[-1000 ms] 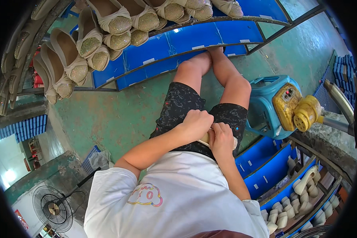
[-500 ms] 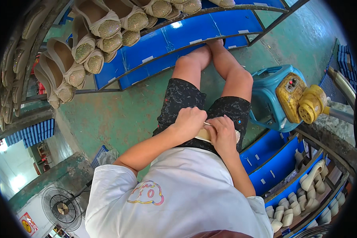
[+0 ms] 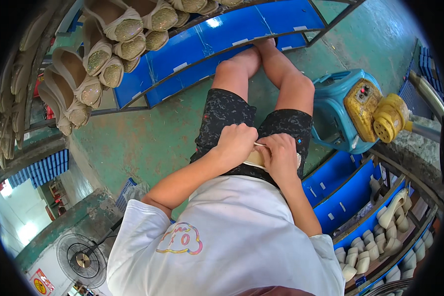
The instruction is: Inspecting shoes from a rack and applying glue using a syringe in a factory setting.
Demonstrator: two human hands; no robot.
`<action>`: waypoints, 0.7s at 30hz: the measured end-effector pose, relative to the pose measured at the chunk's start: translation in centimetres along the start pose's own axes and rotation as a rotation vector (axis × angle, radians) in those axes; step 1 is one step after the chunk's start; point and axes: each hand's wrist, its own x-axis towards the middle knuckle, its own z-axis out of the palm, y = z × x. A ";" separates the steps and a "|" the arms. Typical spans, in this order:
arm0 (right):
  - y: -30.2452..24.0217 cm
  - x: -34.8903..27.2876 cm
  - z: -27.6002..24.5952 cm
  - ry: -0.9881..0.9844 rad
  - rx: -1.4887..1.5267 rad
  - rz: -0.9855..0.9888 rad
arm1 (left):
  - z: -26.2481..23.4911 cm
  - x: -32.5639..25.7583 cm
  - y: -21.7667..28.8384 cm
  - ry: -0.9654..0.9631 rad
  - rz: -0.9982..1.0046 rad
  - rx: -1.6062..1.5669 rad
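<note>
A pale cream shoe (image 3: 255, 158) lies across my lap, partly covered by my fingers. At its rim, my left hand (image 3: 238, 141) is closed in a pinch on a thin light edge or strip. My right hand (image 3: 280, 155) wraps over the shoe from the other side, its thumb and fingers pressed on it close to my left fingers. A bit of sparkly trim shows past the right hand. Exactly what the fingertips pinch is too small to make out.
Beyond my knees stands a rack with blue shelves (image 3: 237, 34), bearing several glittery-toed cream shoes (image 3: 128, 30). At right are a blue plastic stool (image 3: 330, 106), a yellow machine part (image 3: 390, 118) and a lower rack with shoe pieces (image 3: 362, 261). A fan (image 3: 82, 260) is lower left.
The whole view has shifted slightly, with the far rack now higher and a little to the left. Both hands keep their hold on the shoe, with barely any movement.
</note>
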 end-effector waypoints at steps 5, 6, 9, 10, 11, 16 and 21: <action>1.2 -1.0 0.4 0.049 -0.083 -0.015 | 0.2 0.5 0.7 0.019 0.009 0.007; 1.4 -1.2 0.6 0.061 -0.075 -0.032 | 0.5 0.6 0.7 0.013 -0.008 0.030; 1.4 -1.3 0.8 0.101 -0.021 -0.041 | -0.5 0.8 0.4 -0.037 -0.039 -0.051; 1.3 -1.4 0.8 0.107 0.003 -0.020 | -0.6 0.8 0.4 -0.064 -0.046 -0.068; 1.3 -1.6 0.8 0.114 0.026 0.000 | -0.2 0.6 0.5 -0.071 -0.051 -0.058; 1.3 -1.2 -0.1 0.030 0.006 0.053 | -0.5 0.3 1.1 -0.034 -0.029 -0.034; 1.7 -1.7 -0.2 0.092 -0.076 0.007 | 0.4 1.0 2.1 -0.022 0.061 0.017</action>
